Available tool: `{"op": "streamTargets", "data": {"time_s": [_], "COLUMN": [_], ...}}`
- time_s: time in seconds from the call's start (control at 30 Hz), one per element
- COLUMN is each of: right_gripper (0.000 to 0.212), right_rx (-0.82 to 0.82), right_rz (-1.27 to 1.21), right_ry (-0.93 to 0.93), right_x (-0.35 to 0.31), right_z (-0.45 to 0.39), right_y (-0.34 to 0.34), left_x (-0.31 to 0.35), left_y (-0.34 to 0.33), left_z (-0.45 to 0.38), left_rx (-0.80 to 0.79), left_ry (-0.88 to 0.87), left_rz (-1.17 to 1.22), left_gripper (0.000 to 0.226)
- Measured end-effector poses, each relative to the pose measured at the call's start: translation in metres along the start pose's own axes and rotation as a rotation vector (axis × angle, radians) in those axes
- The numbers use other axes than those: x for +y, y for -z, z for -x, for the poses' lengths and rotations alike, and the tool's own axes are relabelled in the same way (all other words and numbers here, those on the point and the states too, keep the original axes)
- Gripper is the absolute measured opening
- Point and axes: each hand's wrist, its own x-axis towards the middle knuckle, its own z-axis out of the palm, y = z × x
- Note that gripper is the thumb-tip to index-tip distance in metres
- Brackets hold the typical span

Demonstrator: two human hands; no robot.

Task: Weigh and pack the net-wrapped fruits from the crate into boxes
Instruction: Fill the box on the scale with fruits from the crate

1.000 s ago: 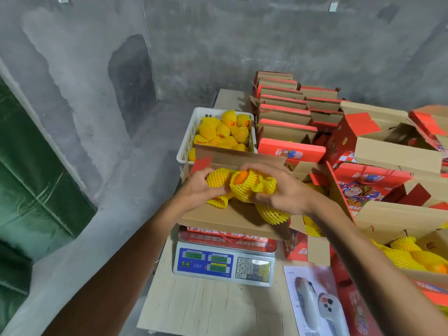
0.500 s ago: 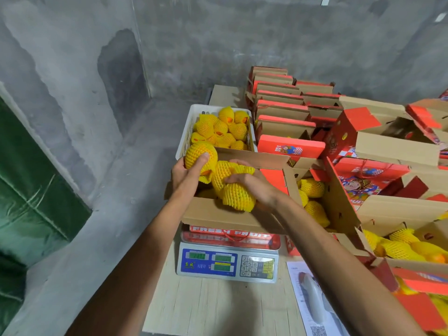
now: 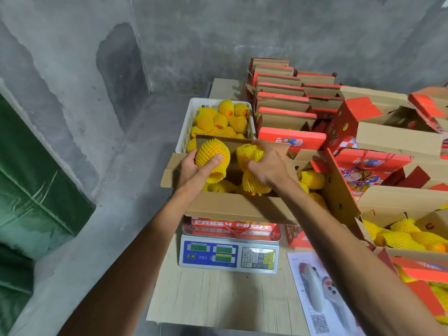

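An open cardboard box [image 3: 232,207] sits on a blue-fronted scale [image 3: 229,253], with several yellow net-wrapped fruits inside. My left hand [image 3: 194,169] grips one net-wrapped fruit [image 3: 211,151] above the box's left end. My right hand [image 3: 266,166] holds two more netted fruits [image 3: 249,154] over the middle of the box, one hanging below its palm. Behind the box stands a white crate [image 3: 188,120] with several netted fruits in it.
Folded red and brown boxes [image 3: 281,98] are stacked at the back. Open boxes with fruit [image 3: 397,234] stand to the right. A white handheld device [image 3: 315,284] lies on a paper sheet on the wooden table [image 3: 218,297]. A concrete wall and a green tarp are on the left.
Both hands have lifted a little above the box. My left hand turned its fruit so the net's open end points down, and my right hand moved further right with its fruits.
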Motion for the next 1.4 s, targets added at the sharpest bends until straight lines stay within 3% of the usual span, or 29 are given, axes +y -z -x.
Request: {"op": "streamTargets", "data": {"time_s": [0.13,0.3,0.43,0.57,0.7,0.83,1.07,1.2,1.3,1.4], "right_gripper": [0.07,0.069,0.058,0.057,0.059,0.063,0.065,0.074,0.084,0.091], "right_rx": [0.043,0.06,0.016,-0.05,-0.046,-0.006,0.007,-0.026,-0.058,-0.082], "right_rz": [0.262,0.324,0.235,0.134,0.111,0.115,0.094,0.071,0.019,0.017], "right_ry": [-0.053,-0.019,0.011,0.036,0.051,0.065,0.111,0.125,0.186,0.243], "right_x": [0.018,0.043,0.046,0.043,0.042,0.044,0.046,0.047,0.045,0.041], "right_z": [0.008,0.015,0.016,0.014,0.013,0.013,0.014,0.013,0.016,0.02], "right_y": [0.024,0.049,0.053,0.05,0.043,0.04,0.033,0.029,0.025,0.021], "left_x": [-0.003,-0.002,0.009,0.023,0.026,0.027,0.036,0.039,0.042,0.041], "left_y": [0.0,0.004,0.004,-0.005,-0.01,-0.01,-0.019,-0.028,-0.041,-0.049], "left_z": [0.0,-0.002,-0.004,-0.007,-0.009,-0.007,0.0,0.002,0.003,-0.002], "left_rx": [-0.068,-0.092,-0.057,-0.085,-0.158,-0.235,-0.194,-0.285,-0.465,-0.553], "left_ry": [0.026,0.058,-0.001,-0.193,-0.124,-0.081,-0.18,-0.147,-0.006,-0.039], "left_rz": [-0.122,-0.217,-0.53,-0.984,-1.159,-1.058,-0.923,-0.632,-0.437,-0.458], "left_gripper": [0.084,0.075,0.09,0.1,0.101,0.103,0.075,0.057,0.071,0.087]}}
